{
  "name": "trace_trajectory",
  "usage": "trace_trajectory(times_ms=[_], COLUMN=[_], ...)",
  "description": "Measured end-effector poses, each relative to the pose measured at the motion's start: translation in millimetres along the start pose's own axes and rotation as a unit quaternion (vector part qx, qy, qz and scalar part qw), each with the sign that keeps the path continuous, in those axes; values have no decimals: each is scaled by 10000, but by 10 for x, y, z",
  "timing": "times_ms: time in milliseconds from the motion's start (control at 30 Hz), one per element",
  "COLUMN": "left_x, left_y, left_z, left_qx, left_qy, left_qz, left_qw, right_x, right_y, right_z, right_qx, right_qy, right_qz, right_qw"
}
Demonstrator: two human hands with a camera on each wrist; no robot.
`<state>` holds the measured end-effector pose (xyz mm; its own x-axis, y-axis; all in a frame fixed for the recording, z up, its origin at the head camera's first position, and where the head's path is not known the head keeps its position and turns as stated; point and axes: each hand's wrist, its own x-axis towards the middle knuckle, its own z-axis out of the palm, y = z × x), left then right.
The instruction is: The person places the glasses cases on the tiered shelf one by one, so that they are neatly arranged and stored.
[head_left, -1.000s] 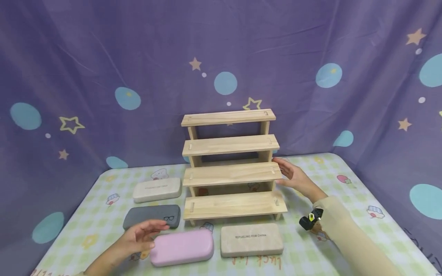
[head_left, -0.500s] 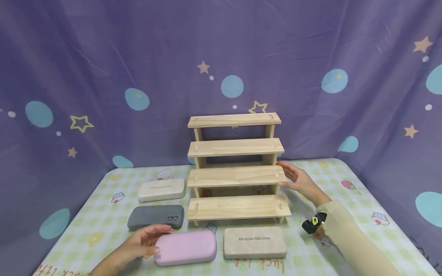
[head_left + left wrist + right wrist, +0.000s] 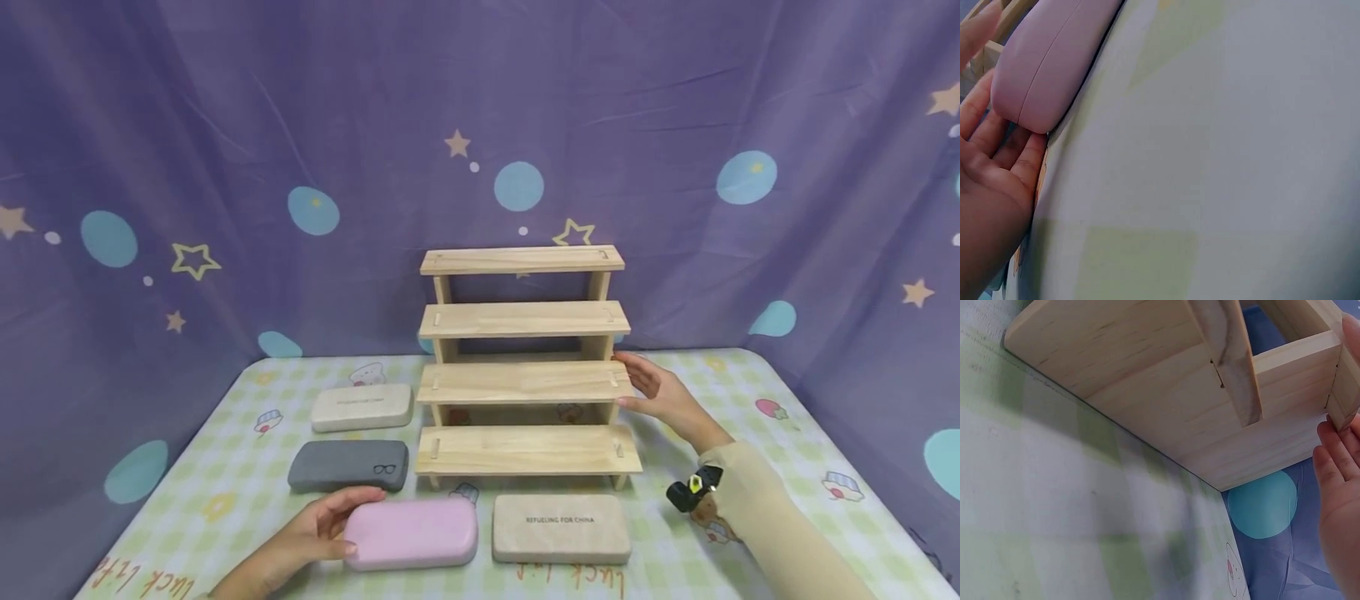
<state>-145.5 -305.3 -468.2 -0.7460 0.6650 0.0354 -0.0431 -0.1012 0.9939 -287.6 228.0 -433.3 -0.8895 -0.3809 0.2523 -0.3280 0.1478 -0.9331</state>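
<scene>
In the head view, my left hand [image 3: 322, 527] holds the left end of a pink glasses case [image 3: 411, 533] lying on the table. Its thumb lies at the near corner, its index finger over the far one. Up close, the left wrist view shows the fingers [image 3: 1022, 162] bent round the end of the case [image 3: 1054, 62], some fingertips hidden behind it. A light wooden four-tier display stand [image 3: 525, 383] stands at the centre. My right hand [image 3: 667, 400] grips the right end of its second tier from the bottom, thumb in front and fingers [image 3: 1335, 456] behind.
A beige glasses case [image 3: 561, 533] printed "REFUELING FOR CHINA" lies in front of the stand. To its left are a grey case [image 3: 348, 465] with a glasses mark and a paler case [image 3: 362, 407] behind. A checked cloth [image 3: 247, 458] covers the table; a purple curtain [image 3: 375, 167] hangs behind.
The head view has turned slightly left, so everything sits further right in it. My left hand has closed in a little on the pink case; stand and cases keep their places.
</scene>
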Motion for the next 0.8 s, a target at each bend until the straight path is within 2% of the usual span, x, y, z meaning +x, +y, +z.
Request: trace_trajectory(times_ms=[167, 300, 433, 533, 633, 800], left_x=[17, 9, 6, 8, 3, -16], left_y=[-42, -70, -70, -77, -77, -68], left_z=[-23, -31, -6, 11, 46, 125], left_qx=[337, 842, 1049, 1163, 1406, 2039], left_qy=[-50, 9, 55, -18, 104, 523], left_qz=[156, 82, -55, 47, 22, -117], left_qw=[9993, 9964, 9944, 9932, 9900, 9775], right_x=[28, 49, 58, 55, 40, 10], right_y=[15, 28, 35, 43, 58, 84], right_z=[-16, -18, -24, -34, -49, -55], right_qx=[135, 181, 272, 350, 388, 300], right_qy=[-68, -112, -148, -186, -207, -196], right_qz=[-23, -12, -55, -154, -250, -319], right_qw=[9999, 9998, 9995, 9991, 9987, 9988])
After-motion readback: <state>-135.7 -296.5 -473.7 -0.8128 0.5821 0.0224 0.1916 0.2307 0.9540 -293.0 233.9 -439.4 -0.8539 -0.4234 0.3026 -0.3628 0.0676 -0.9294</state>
